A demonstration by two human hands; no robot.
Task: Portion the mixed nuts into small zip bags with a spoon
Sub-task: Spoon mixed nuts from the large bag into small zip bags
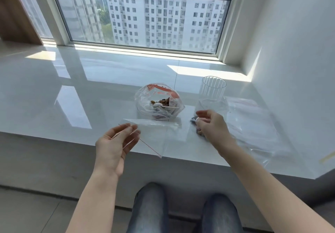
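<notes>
A large clear zip bag (145, 97) with a red seal stands open on the white sill, holding mixed nuts (163, 101). A pale spoon (169, 107) lies in it. My left hand (116, 142) pinches the corner of a small empty zip bag (155, 135) with a thin red strip, lifted just over the sill's front edge. My right hand (212, 126) is curled over a small bag of nuts (196, 122) lying on the sill, right of the large bag. Most of that small bag is hidden under my palm.
A ribbed clear plastic cup (213, 89) stands behind my right hand. Several flat empty zip bags (257, 124) lie spread at the right, up to the wall. The glossy white sill (72, 91) runs under a window. My knees are below its front edge.
</notes>
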